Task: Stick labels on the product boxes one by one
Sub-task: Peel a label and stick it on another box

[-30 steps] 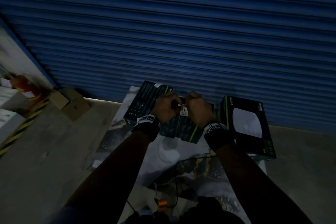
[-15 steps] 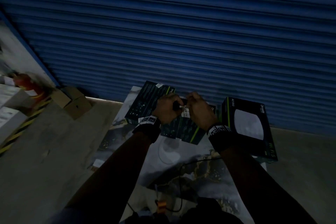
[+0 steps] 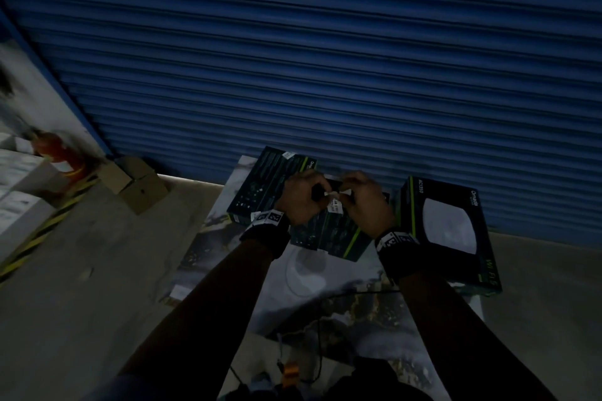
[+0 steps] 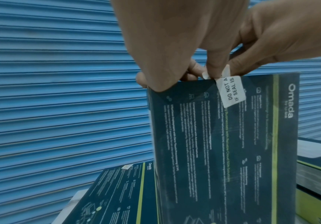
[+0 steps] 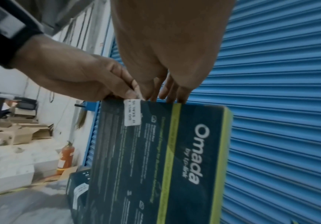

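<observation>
A dark Omada product box [image 3: 335,234] [image 4: 222,144] [image 5: 165,159] stands upright on the mat between both hands. My left hand [image 3: 311,197] [image 4: 197,72] grips its top edge, thumb in front. A white seal label [image 3: 334,205] [image 4: 231,92] [image 5: 132,112] has its lower half stuck on the box face. Its upper flap sticks up over the edge. My right hand [image 3: 350,197] [image 5: 155,94] pinches that flap, with its fingers over the top edge. A second box [image 3: 260,185] [image 4: 121,194] lies flat at the left and carries a small white label.
A larger box with a white window [image 3: 446,231] lies at the right. A blue roller shutter [image 3: 325,58] stands close behind. Left of the mat [image 3: 325,283] are a small carton [image 3: 133,182], a red fire extinguisher [image 5: 65,157] and white blocks [image 3: 22,205]. Cables [image 3: 312,335] lie near me.
Both hands stay at the box's top edge, working the label with small finger movements. The box has not left its place.
</observation>
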Motion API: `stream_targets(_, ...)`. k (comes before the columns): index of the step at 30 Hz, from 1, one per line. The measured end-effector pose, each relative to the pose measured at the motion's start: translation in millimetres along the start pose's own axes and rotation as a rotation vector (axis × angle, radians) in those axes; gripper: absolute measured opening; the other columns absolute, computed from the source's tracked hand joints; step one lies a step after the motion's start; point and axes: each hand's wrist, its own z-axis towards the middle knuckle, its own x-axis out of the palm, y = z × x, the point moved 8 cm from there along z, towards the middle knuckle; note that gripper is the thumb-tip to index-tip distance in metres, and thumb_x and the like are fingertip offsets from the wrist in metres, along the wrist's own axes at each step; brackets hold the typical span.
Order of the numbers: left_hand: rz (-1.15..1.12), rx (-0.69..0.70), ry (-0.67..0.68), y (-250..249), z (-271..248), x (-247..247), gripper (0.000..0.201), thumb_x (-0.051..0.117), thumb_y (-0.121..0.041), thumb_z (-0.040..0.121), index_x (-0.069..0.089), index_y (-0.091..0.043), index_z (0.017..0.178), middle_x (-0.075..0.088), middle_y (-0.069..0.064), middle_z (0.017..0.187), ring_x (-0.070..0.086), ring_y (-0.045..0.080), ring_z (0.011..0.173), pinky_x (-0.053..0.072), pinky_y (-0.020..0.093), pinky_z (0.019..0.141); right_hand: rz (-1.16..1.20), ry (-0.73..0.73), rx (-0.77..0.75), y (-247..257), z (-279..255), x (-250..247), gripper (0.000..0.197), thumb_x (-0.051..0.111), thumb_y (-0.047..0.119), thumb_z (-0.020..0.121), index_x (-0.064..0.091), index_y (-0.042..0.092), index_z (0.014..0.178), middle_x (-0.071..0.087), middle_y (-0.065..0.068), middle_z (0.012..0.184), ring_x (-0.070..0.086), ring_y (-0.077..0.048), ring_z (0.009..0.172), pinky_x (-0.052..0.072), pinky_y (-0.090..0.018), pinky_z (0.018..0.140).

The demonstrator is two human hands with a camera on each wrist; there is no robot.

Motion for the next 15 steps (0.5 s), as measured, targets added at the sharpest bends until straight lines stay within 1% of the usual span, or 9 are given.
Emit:
stream_targets(2, -0.008, 0.001, -0.007, 1, 0, -1, 0.027, 0.067, -0.04, 0.083, 0.071, -0.016, 0.096, 0.064, 0.004, 0.102, 0.064, 0.024, 0.095, 0.053, 0.037, 0.083, -0.007, -0.008, -0.026, 9, 1, 0, 0.011, 0.071, 0.005, 0.091, 0.076, 0.002, 0.099, 0.066, -0.014, 0.115, 0.064, -0.027, 0.105, 0.042, -0.023, 0.096)
stream_targets(5, -0.014, 0.017, 0.016, -1, 1, 0, 0.02, 0.07, -0.028, 0.082, 0.073, -0.012, 0.094, 0.064, 0.004, 0.101, 0.063, 0.023, 0.094, 0.053, 0.037, 0.084, -0.054, -0.007, -0.068, 16, 1, -2, 0.009, 0.07, -0.002, 0.087, 0.076, -0.001, 0.094, 0.067, -0.016, 0.11, 0.066, -0.027, 0.097, 0.046, -0.022, 0.091)
stream_targets(6, -0.017, 0.019, 0.02, -2, 1, 0, 0.018, 0.07, -0.025, 0.082, 0.074, -0.012, 0.094, 0.063, 0.003, 0.102, 0.063, 0.023, 0.095, 0.053, 0.036, 0.084, -0.087, 0.017, -0.081, 16, 2, 0, 0.009, 0.071, -0.004, 0.085, 0.076, 0.0, 0.092, 0.067, -0.016, 0.108, 0.066, -0.028, 0.094, 0.05, -0.024, 0.088)
stream_targets(7, -0.021, 0.016, 0.019, -2, 1, -1, 0.018, 0.071, -0.024, 0.081, 0.074, -0.011, 0.093, 0.062, 0.001, 0.102, 0.063, 0.023, 0.095, 0.053, 0.035, 0.085, -0.13, 0.043, -0.089, 16, 4, 4, 0.01, 0.071, -0.006, 0.083, 0.074, 0.0, 0.091, 0.066, -0.017, 0.108, 0.066, -0.029, 0.091, 0.055, -0.03, 0.085)
stream_targets(9, -0.021, 0.009, 0.018, 0, 2, 0, 0.019, 0.071, -0.025, 0.081, 0.074, -0.011, 0.093, 0.061, 0.001, 0.102, 0.063, 0.023, 0.096, 0.053, 0.035, 0.086, -0.232, 0.106, -0.07, 13, 7, 11, 0.013, 0.067, -0.007, 0.083, 0.069, 0.001, 0.093, 0.061, -0.017, 0.109, 0.064, -0.032, 0.088, 0.059, -0.04, 0.075)
stream_targets(10, -0.019, 0.007, 0.02, 0, 2, 1, 0.021, 0.07, -0.027, 0.081, 0.074, -0.011, 0.093, 0.062, 0.003, 0.103, 0.064, 0.024, 0.096, 0.053, 0.036, 0.087, -0.273, 0.131, -0.051, 11, 9, 14, 0.016, 0.064, -0.008, 0.083, 0.067, 0.001, 0.096, 0.058, -0.017, 0.11, 0.063, -0.033, 0.087, 0.058, -0.043, 0.072)
stream_targets(11, -0.019, 0.006, 0.019, 0, 3, 2, 0.023, 0.068, -0.03, 0.081, 0.074, -0.011, 0.093, 0.063, 0.004, 0.103, 0.064, 0.025, 0.097, 0.053, 0.036, 0.087, -0.299, 0.147, -0.037, 10, 10, 16, 0.02, 0.063, -0.009, 0.083, 0.065, 0.001, 0.099, 0.055, -0.016, 0.111, 0.062, -0.033, 0.087, 0.058, -0.043, 0.07)
stream_targets(13, -0.025, -0.002, 0.012, 3, 4, 1, 0.028, 0.065, -0.037, 0.081, 0.074, -0.012, 0.093, 0.062, 0.004, 0.103, 0.064, 0.026, 0.097, 0.053, 0.037, 0.088, -0.308, 0.173, -0.031, 10, 13, 18, 0.024, 0.066, -0.01, 0.082, 0.064, -0.001, 0.105, 0.054, -0.017, 0.115, 0.062, -0.033, 0.087, 0.058, -0.043, 0.07)
stream_targets(15, -0.025, -0.014, 0.018, 5, 4, 1, 0.024, 0.067, -0.034, 0.082, 0.074, -0.013, 0.093, 0.06, 0.0, 0.102, 0.064, 0.026, 0.096, 0.053, 0.039, 0.088, -0.321, 0.215, -0.031, 11, 13, 18, 0.031, 0.07, -0.008, 0.079, 0.063, -0.003, 0.109, 0.054, -0.018, 0.119, 0.062, -0.034, 0.091, 0.058, -0.041, 0.07)
